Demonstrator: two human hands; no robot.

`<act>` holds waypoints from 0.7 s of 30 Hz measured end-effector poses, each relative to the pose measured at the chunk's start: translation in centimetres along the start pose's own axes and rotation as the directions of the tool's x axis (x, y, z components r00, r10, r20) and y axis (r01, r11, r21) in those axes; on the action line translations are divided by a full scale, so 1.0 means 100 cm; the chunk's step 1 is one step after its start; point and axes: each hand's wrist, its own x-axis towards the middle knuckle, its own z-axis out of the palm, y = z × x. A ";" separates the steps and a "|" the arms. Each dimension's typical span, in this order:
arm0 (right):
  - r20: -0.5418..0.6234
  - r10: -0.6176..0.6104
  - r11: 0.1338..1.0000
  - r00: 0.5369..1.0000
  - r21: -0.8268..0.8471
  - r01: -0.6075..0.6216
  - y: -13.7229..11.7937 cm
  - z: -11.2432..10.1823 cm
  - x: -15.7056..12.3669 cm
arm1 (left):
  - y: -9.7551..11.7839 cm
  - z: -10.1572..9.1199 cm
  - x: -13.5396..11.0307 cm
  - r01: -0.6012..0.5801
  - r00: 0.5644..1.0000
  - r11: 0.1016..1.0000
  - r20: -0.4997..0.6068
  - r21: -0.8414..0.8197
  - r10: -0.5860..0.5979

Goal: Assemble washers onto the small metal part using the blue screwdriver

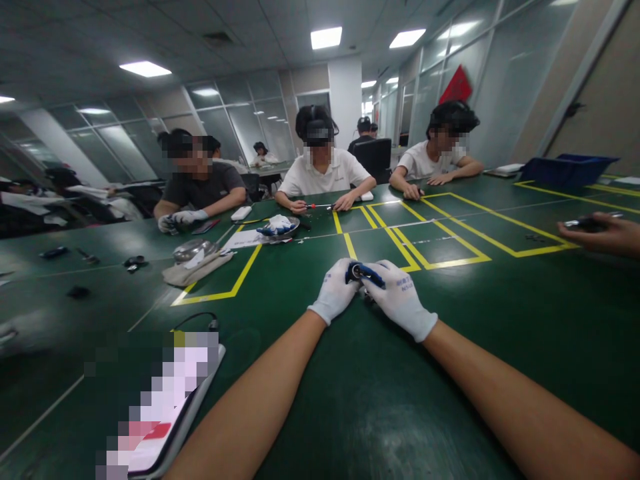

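Observation:
Both of my hands wear white gloves with blue-coated fingers and meet above the green table point(380, 400). Between them is a small dark part with a round metallic ring point(355, 271); its kind is not clear. My left hand point(336, 291) closes round the ring side. From the right, my right hand point(397, 293) grips the same part with bent fingers. Some dark, shiny metal shows under the right fingers, but most of the piece is hidden by the gloves.
A phone point(170, 407) with a cable lies left of my forearms. Beyond are a metal bowl point(193, 250), cloth gloves point(200, 270) and yellow tape outlines point(450, 263). A blue bin point(565, 170) stands far right. Several people sit opposite; a person's hand point(607, 233) reaches in from the right.

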 end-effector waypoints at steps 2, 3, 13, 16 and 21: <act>0.006 -0.009 1.000 1.000 -0.009 0.009 -0.001 0.000 0.000 | -0.001 0.000 0.000 -0.008 1.000 1.000 0.007 -0.013 0.008; 0.006 -0.008 1.000 1.000 -0.009 0.008 -0.002 0.000 0.000 | -0.001 0.000 0.000 -0.012 1.000 1.000 0.010 -0.015 0.013; -0.060 0.056 0.998 0.997 0.027 -0.055 0.003 0.000 0.002 | -0.002 -0.001 -0.001 -0.072 0.997 0.997 0.028 0.031 0.071; -0.077 0.091 0.996 0.993 0.031 -0.089 0.005 0.001 0.003 | -0.003 -0.001 -0.002 -0.056 0.998 0.998 0.021 0.025 0.056; -0.068 0.044 0.999 0.997 0.029 -0.042 0.006 0.002 0.002 | -0.003 -0.002 -0.002 -0.061 0.998 0.998 0.006 0.027 0.061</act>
